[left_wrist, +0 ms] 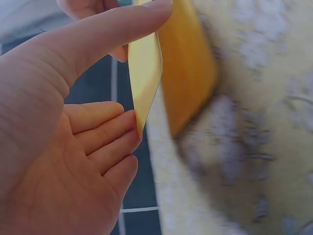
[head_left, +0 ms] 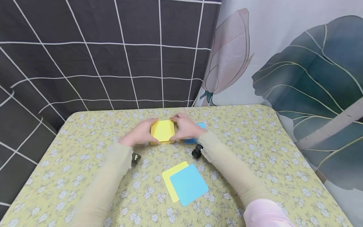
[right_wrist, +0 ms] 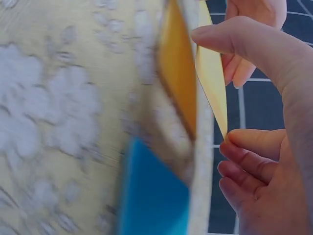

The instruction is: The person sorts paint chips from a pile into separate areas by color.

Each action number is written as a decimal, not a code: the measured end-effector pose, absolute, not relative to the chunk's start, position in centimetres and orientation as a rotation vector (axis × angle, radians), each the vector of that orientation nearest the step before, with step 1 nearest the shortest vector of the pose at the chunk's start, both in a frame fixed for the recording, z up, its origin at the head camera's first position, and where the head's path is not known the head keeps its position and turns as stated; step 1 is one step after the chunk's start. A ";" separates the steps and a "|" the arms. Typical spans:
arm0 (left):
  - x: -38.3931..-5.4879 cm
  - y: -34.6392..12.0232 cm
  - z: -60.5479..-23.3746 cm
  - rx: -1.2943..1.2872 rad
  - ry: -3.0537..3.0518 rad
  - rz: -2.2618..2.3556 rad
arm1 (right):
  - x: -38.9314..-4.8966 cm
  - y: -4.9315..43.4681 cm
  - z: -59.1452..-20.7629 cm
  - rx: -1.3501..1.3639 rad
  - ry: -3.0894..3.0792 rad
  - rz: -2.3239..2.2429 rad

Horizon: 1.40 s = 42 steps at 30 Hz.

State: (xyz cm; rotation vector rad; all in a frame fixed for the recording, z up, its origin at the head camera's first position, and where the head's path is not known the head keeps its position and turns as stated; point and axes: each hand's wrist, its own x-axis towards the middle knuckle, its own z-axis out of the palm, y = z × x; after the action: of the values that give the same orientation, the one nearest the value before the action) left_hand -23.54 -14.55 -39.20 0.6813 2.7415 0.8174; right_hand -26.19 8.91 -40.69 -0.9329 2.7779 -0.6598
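Both hands hold a yellow square card [head_left: 163, 130] by its opposite sides near the back of the table. My left hand [head_left: 141, 132] pinches its left side, thumb at the near corner and fingers at the far one. My right hand [head_left: 185, 128] grips the right side in the same way. In the left wrist view a second yellow card [left_wrist: 188, 73] lies on the cloth under the held one, with a gap between them. A blue card [right_wrist: 154, 196] lies to its right, partly hidden by my right hand in the head view.
Closer to me, a light blue square card [head_left: 189, 185] overlaps a yellow card [head_left: 169, 179] on the floral tablecloth [head_left: 227, 201]. A dark gridded curtain [head_left: 141, 63] stands behind the table, and a leaf-patterned curtain [head_left: 238, 85] hangs at the right.
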 end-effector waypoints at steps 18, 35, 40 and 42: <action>-21.9 -14.7 -40.8 0.645 2.750 0.940 | -25.1 9.9 -40.8 -0.970 2.738 -0.699; -15.0 -11.5 -39.9 0.835 2.724 0.888 | -20.0 14.5 -38.8 -1.038 2.738 -0.656; -12.9 -10.8 -40.1 0.851 2.730 0.855 | -18.3 15.9 -39.0 -1.008 2.748 -0.623; -12.2 -10.5 -40.1 0.872 2.735 0.840 | -17.6 16.4 -39.0 -1.018 2.749 -0.611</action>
State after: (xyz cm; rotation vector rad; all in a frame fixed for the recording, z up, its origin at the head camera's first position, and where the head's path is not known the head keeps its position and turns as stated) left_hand -12.16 -10.48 -40.12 0.8722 2.7345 0.8395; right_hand -17.58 16.43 -39.02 -1.0176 2.7486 -0.6109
